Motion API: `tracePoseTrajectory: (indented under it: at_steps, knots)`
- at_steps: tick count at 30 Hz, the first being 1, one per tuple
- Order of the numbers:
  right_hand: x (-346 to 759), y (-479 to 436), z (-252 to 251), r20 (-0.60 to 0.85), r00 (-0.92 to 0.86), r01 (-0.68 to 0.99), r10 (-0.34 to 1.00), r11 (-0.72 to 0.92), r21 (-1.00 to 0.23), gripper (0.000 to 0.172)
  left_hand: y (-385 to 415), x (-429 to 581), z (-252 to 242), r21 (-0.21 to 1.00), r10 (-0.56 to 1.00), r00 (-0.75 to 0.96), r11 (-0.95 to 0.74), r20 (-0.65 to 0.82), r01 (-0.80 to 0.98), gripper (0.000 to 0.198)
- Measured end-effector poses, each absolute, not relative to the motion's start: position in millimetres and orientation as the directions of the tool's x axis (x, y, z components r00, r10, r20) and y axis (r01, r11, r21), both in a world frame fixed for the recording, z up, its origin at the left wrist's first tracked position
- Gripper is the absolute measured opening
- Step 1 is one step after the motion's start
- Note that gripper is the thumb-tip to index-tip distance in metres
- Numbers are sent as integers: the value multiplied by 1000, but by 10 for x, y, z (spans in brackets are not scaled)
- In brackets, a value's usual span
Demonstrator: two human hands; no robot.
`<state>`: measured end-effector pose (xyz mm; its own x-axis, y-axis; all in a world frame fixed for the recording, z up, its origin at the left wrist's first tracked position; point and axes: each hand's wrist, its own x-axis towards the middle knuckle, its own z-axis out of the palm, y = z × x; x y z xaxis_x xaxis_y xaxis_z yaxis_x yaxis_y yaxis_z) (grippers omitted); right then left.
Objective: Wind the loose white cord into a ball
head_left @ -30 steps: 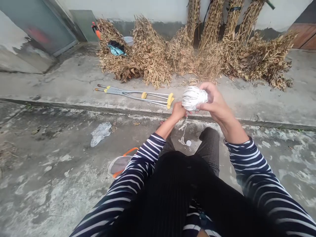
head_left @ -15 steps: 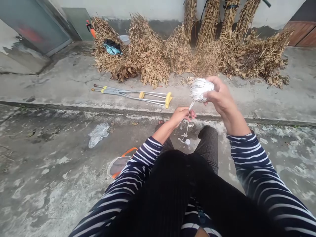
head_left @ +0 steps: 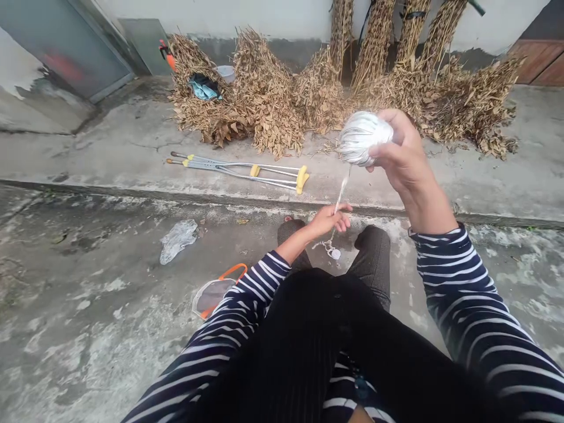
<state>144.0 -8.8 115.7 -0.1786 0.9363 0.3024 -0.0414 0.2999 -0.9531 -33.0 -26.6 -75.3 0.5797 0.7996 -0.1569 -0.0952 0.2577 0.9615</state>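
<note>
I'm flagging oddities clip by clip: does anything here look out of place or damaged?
Yes. A crumpled plastic bag lies loose on the ground, like litter; the crutches lie flat on the step rather than standing; and the wall at far left looks worn and patchy. The white ball in the right hand looks neatly wound.

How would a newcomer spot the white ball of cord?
Find the heap of dry brown stalks along the pale wall, then the grey concrete ledge before it. Over that ledge, the right-hand grip holds a round ball of white cord. Its bundled shape sets it apart from the thin white strand at the left-hand grip.
</note>
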Motion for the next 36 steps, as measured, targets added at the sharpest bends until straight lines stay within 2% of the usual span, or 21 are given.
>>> tracePoseTrajectory:
  at_steps: [2, 4, 6, 8, 10, 12, 14, 16, 19, 21, 31, 36]
  knots:
    - [1496, -7, 1093, 263, -190, -68, 946, 255, -965, 56, -325, -369, -906, 959, 764, 599, 283, -239, 20, 23]
    - [1520, 9, 1063, 237, -220, -95, 946, 221, -971, 57, -296, -446, -1010, 950, 816, 487, 259, -311, 172, 23]
    - [1511, -14, 1066, 219, -264, -116, 939, 194, -974, 61, -195, -538, -999, 942, 921, 305, 149, -243, 300, 37]
    - [1476, -41, 1079, 195, -304, -125, 933, 163, -979, 63, -65, -601, -842, 944, 979, 190, 2, -69, 331, 55]
    - [1422, -50, 1081, 163, -332, -125, 929, 128, -984, 61, 46, -597, -570, 966, 983, 153, -135, 102, 220, 61]
    - [1360, -42, 1064, 133, -357, -123, 925, 94, -988, 56, 111, -529, -265, 975, 967, 139, -219, 214, 22, 55]
    - [1305, -32, 1040, 111, -379, -131, 919, 66, -989, 51, 127, -435, -17, 960, 958, 121, -244, 260, -135, 45]
    - [1270, -31, 1022, 107, -390, -149, 914, 53, -987, 50, 106, -362, 121, 950, 960, 94, -241, 263, -197, 31]
    - [1263, -41, 1013, 110, -396, -146, 912, 56, -988, 50, 51, -338, 149, 951, 968, 72, -221, 241, -215, 11]
    - [1273, -47, 1010, 108, -393, -118, 913, 67, -991, 49, 23, -358, 116, 953, 969, 78, -212, 233, -215, 6]
    - [1176, -125, 1084, 135, -383, -38, 914, 130, -991, 53, 30, -352, 160, 953, 953, -104, -292, 283, -80, 13]
    - [1206, -91, 1117, 171, -373, -10, 912, 180, -984, 53, -43, -354, 161, 965, 979, 24, -195, 202, -176, 20]
